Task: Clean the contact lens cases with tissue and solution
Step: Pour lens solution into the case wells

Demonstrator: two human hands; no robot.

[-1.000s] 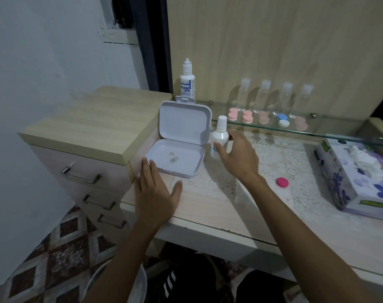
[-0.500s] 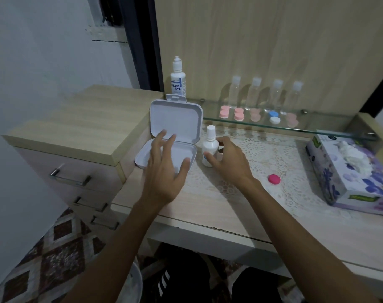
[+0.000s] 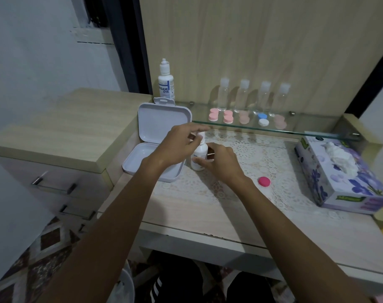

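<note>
A small white solution bottle [image 3: 199, 154] stands on the lace mat beside an open white box [image 3: 155, 147]. My right hand [image 3: 219, 162] grips the bottle's body from the right. My left hand [image 3: 181, 142] reaches over the box and pinches the bottle's cap. A pink lens-case cap [image 3: 264, 181] lies on the mat to the right. A tissue box [image 3: 339, 173] with a tissue sticking out sits at the far right. Several pink, blue and white lens cases [image 3: 227, 117] rest on the glass shelf [image 3: 295, 130].
A larger solution bottle [image 3: 166, 83] stands behind the open box. Several clear empty bottles [image 3: 244, 95] line the back of the shelf. A raised drawer unit [image 3: 61, 127] borders the desk on the left. The desk's front edge [image 3: 208, 235] is near my body.
My left hand rose from the desk edge, crossed the open box and now pinches the bottle's cap. My right hand closed round the bottle. The camera shifted slightly.
</note>
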